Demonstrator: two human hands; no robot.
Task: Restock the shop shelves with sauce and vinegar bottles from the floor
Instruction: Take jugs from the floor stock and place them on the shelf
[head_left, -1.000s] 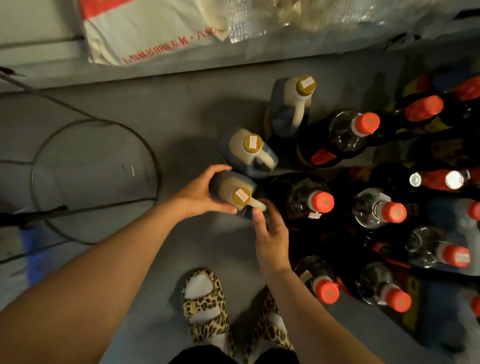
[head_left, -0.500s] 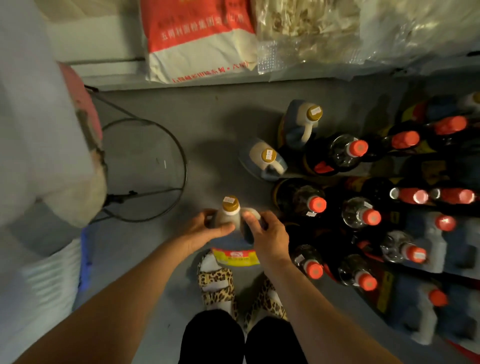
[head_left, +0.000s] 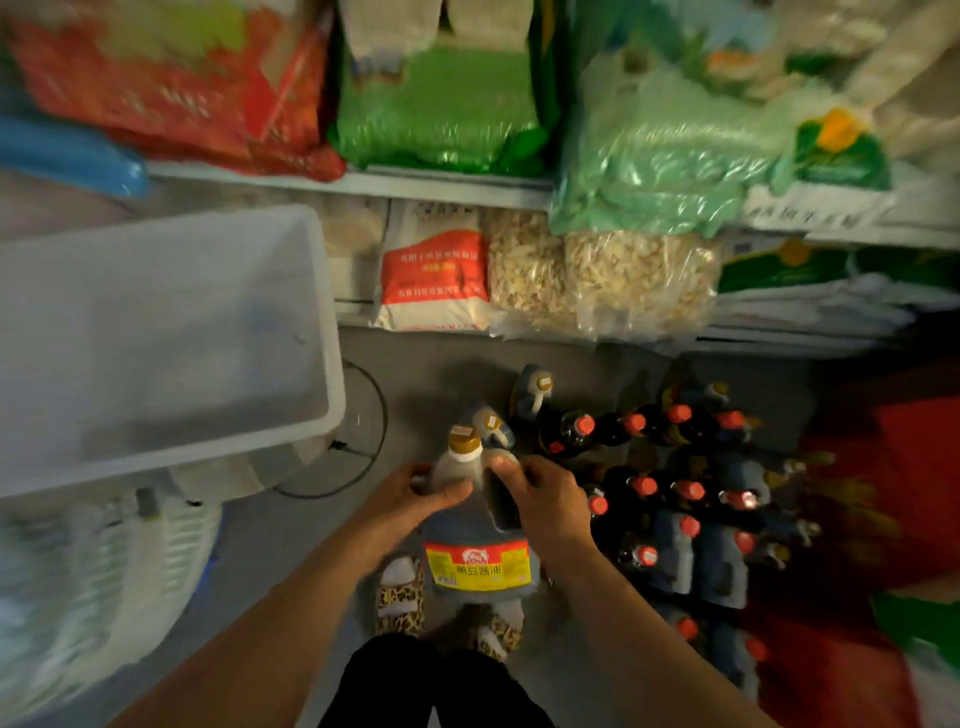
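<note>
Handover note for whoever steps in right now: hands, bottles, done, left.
Left hand: grips the jug at its shoulder, below the gold cap.
Right hand: grips the jug's handle side.
Jug: held off the floor over the feet, upright, red and yellow label facing the camera.
Floor stock: two more gold-capped jugs and a cluster of red-capped bottles on the floor to the right.
Shelves: the ones in view hold bagged goods; no bottle spot shows.
Done: one jug picked up.
Left: shelve this jug, then the rest of the floor stock.
</note>
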